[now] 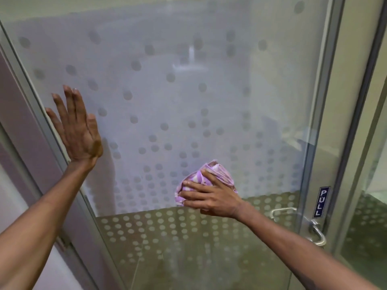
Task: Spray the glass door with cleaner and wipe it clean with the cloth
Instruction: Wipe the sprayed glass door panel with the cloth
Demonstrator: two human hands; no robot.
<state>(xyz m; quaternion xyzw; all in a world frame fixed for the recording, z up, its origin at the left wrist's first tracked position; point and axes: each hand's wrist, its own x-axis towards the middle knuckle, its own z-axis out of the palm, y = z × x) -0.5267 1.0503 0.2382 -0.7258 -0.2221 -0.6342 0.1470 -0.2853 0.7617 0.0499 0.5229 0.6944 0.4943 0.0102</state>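
The glass door [178,97] fills the view, frosted with a pattern of round dots. My right hand [211,195] presses a bunched purple-and-white cloth [213,173] flat against the glass, low and right of centre. My left hand [76,126] lies flat on the glass near the door's left frame, fingers spread and pointing up, holding nothing. No spray bottle is in view.
A metal lever handle [314,229] sits at the door's right edge, under a blue "PULL" sign [321,203]. The metal door frame [326,114] runs up the right side, with another glass panel [370,206] beyond it. A grey wall [18,126] borders the left.
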